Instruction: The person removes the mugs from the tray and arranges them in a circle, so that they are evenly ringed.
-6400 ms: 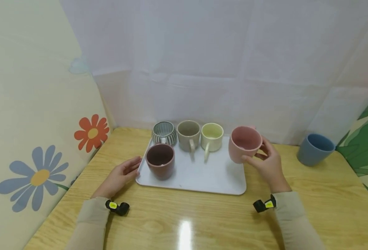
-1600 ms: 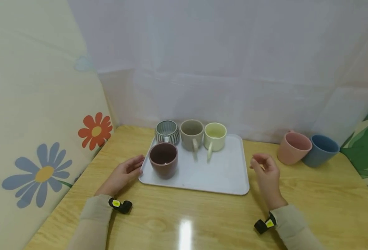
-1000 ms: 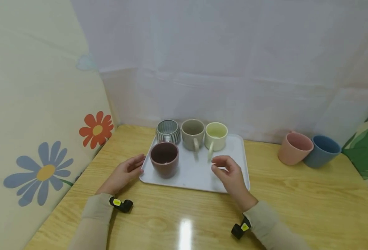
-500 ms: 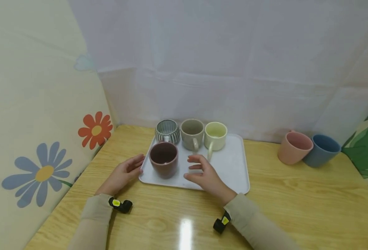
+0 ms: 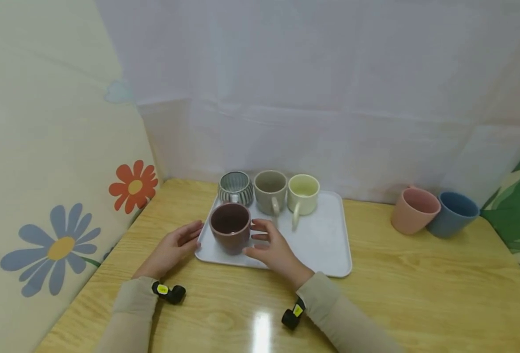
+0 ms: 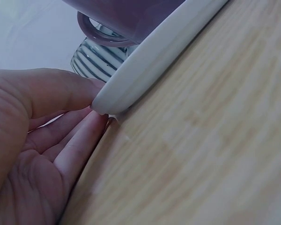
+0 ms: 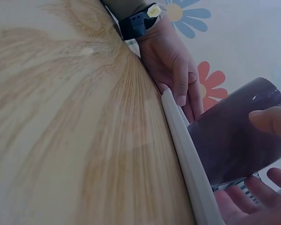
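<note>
A mauve mug (image 5: 231,239) stands at the front left of a white tray (image 5: 319,245); the left wrist view shows its handle (image 6: 103,37). My right hand (image 5: 275,251) is at the mug's right side, thumb in front and fingers spread behind. In the right wrist view the thumb (image 7: 271,121) overlaps the mug's wall, with the fingers apart below. My left hand (image 5: 171,251) holds the tray's left edge, its thumb (image 6: 61,91) on the rim and fingertips right under it. Behind the mauve mug stand a striped grey cup (image 5: 235,190), a taupe mug (image 5: 269,195) and a pale yellow mug (image 5: 303,196).
On the wooden table (image 5: 397,294), right of the tray, a pink mug (image 5: 412,215) stands against a blue cup (image 5: 450,218). A white cloth (image 5: 286,98) hangs close behind the table. Flower-printed fabric (image 5: 65,147) borders the left side.
The pink mug went from my right hand to beside the blue cup. My empty right hand then moved left across the tray to the mauve mug. My left hand stayed at the tray edge.
</note>
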### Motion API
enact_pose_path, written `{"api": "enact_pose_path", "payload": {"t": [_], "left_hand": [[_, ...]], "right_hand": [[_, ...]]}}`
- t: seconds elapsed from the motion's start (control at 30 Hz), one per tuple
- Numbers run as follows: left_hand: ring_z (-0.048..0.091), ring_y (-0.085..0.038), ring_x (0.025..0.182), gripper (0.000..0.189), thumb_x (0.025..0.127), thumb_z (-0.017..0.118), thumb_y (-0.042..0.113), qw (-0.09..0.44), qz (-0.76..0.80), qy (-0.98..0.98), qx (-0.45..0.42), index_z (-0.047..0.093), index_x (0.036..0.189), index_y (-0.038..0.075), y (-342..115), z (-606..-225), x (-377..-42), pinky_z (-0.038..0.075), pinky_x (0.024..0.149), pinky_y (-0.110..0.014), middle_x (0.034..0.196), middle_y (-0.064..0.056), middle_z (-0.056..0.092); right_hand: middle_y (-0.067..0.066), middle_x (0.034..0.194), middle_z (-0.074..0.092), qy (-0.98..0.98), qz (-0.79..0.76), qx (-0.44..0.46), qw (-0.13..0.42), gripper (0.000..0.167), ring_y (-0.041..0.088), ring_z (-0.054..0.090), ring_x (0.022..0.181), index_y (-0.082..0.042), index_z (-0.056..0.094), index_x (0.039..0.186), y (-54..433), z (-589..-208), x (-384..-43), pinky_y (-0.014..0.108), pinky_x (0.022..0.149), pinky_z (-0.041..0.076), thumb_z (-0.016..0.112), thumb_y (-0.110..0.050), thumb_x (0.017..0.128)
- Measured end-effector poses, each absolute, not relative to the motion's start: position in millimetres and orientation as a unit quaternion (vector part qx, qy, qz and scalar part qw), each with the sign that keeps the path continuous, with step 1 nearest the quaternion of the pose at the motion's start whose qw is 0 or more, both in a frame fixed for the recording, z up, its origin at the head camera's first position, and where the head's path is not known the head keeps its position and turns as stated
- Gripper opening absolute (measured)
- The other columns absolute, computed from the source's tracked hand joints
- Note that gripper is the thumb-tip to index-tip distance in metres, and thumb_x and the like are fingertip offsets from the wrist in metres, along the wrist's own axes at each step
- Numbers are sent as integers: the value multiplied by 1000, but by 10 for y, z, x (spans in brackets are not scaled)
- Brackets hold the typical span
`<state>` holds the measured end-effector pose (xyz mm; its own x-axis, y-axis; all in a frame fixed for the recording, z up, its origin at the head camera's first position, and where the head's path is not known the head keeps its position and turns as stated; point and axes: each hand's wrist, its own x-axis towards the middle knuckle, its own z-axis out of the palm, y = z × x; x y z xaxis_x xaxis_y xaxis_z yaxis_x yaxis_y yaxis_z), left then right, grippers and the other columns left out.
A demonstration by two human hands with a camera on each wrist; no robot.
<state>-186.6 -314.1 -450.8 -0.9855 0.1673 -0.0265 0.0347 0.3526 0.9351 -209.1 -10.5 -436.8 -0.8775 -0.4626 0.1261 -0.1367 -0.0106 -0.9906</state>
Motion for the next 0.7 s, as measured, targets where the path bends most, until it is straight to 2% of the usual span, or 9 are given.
{"api": "enact_pose_path", "payload": {"t": [0.43,0.7], "left_hand": [[41,-37,142,65,102,63,13,62,565,821,54,32,157,-2,-3132,-4491,-1847,42,98,-9,156,-23,41],[40,-36,143,64,102,63,14,59,564,822,55,32,156,-2,-3133,-4496,-1867,42,98,-9,156,-23,41]], "right_hand": [[21,140,49,699,-684,-175,111,77,35,54,121,-1,40,146,-313,-4353,-2114,38,98,54,83,-3,82],[18,141,49,694,-691,-172,103,83,36,54,125,-4,38,148,-399,-4351,-2125,39,100,53,85,-3,79]]}}
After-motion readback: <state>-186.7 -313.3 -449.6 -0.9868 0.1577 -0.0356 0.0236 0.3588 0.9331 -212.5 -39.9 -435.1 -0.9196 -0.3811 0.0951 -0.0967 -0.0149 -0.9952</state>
